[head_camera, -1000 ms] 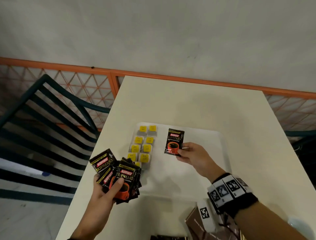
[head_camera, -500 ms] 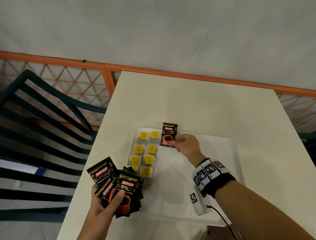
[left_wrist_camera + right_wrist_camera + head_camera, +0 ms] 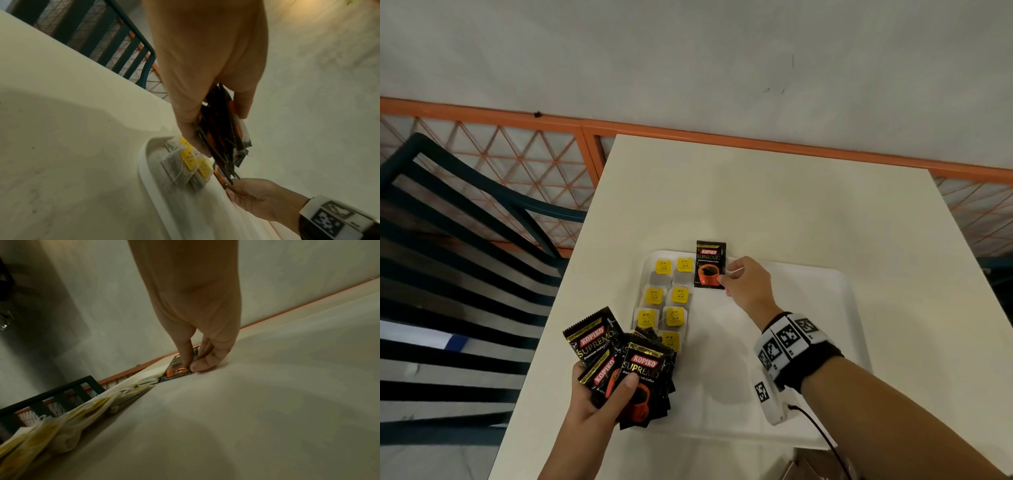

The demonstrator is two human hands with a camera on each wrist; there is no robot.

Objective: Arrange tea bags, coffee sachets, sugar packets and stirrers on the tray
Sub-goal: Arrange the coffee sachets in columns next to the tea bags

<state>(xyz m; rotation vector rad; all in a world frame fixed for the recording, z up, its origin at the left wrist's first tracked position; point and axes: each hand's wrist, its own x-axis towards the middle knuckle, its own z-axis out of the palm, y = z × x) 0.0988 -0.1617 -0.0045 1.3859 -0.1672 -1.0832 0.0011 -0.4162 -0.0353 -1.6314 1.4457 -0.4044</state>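
Observation:
A white tray (image 3: 825, 342) lies on the cream table. Two columns of tea bags (image 3: 667, 298) with yellow tags fill its left side. My right hand (image 3: 743, 284) pinches the lower right corner of one black coffee sachet (image 3: 710, 263) at the tray's far edge, beside the tea bags. The right wrist view shows thumb and forefinger on that coffee sachet (image 3: 179, 368), which lies low on the tray. My left hand (image 3: 599, 397) grips a fanned bundle of coffee sachets (image 3: 626, 363) over the tray's near left corner; the bundle of coffee sachets (image 3: 224, 138) shows edge-on in the left wrist view.
A dark green slatted chair (image 3: 465, 246) stands left of the table (image 3: 774, 192). An orange lattice railing (image 3: 524, 161) runs behind it against a grey wall. A brown packet (image 3: 804, 466) peeks in at the near edge. A cabled wrist camera (image 3: 774, 397) hangs under my right wrist.
My right hand has carried the single sachet away from me, from mid-tray to the tray's far edge beside the top tea bags. The left hand keeps holding its bundle.

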